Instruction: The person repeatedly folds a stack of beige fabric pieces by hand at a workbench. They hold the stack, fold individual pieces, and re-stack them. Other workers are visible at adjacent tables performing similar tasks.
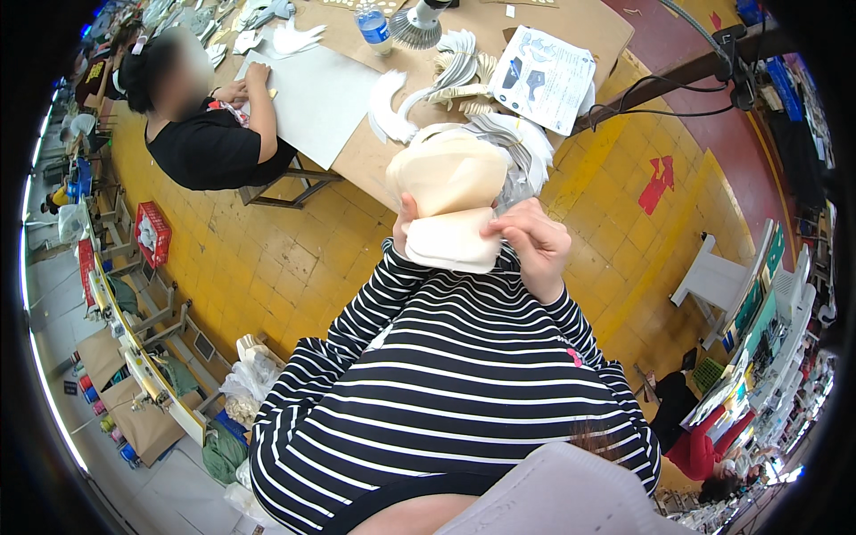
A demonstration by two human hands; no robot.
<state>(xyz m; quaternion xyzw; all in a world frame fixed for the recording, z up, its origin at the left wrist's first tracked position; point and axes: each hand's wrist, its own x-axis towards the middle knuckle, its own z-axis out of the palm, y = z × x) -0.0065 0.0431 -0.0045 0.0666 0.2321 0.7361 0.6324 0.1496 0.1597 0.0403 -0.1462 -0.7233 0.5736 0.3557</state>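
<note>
A stack of cream, rounded fabric-like pieces point(450, 169) is held in front of my chest, by the table's near edge. Its lower portion point(453, 242) is a paler flap bent toward me. My left hand point(407, 225) grips the stack from the left side, thumb showing at the edge and the other fingers hidden behind. At the right edge of the flap, my right hand point(537, 242) pinches the material between thumb and forefinger. Just beyond the stack lie bundles of white curved pieces point(522, 147) on the table.
A brown-covered table point(357, 169) carries a printed sheet with drawings point(544, 80), a water bottle point(374, 31), a lamp head point(417, 27) and a grey-white board point(312, 107). A co-worker in black point(214, 134) sits at the left. A metal arm with cables point(664, 80) crosses at right.
</note>
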